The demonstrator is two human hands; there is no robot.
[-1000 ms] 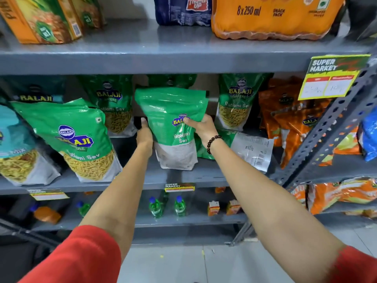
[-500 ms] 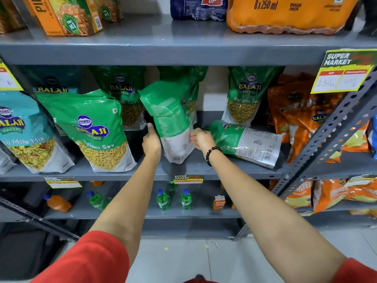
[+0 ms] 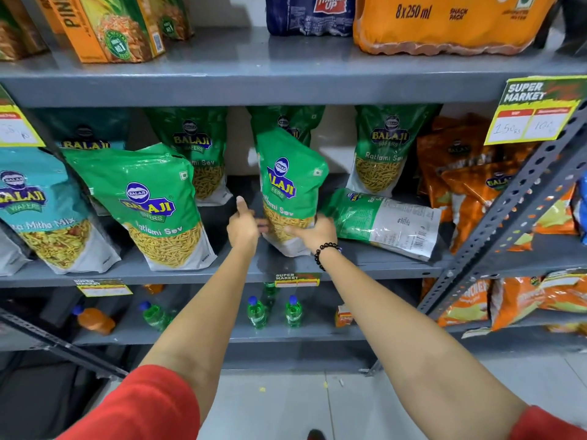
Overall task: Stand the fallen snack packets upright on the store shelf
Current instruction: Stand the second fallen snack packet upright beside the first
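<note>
A green Ratlami Sev packet stands upright in the middle of the grey middle shelf, front label facing me. My left hand grips its lower left edge, thumb raised. My right hand, with a black bead bracelet at the wrist, holds its lower right corner. Just right of it another green packet lies fallen on its side, back label up. More green packets stand behind it, at left and at back right.
Teal Mitha Mix packets stand at far left, orange packets at right behind a slanted perforated metal brace. Juice cartons and drink packs fill the top shelf; small bottles stand on the lower one. Price tags hang from shelf edges.
Both hands turned the held packet from back-facing to front-facing and set it down upright on the shelf. My hands slid down to its base.
</note>
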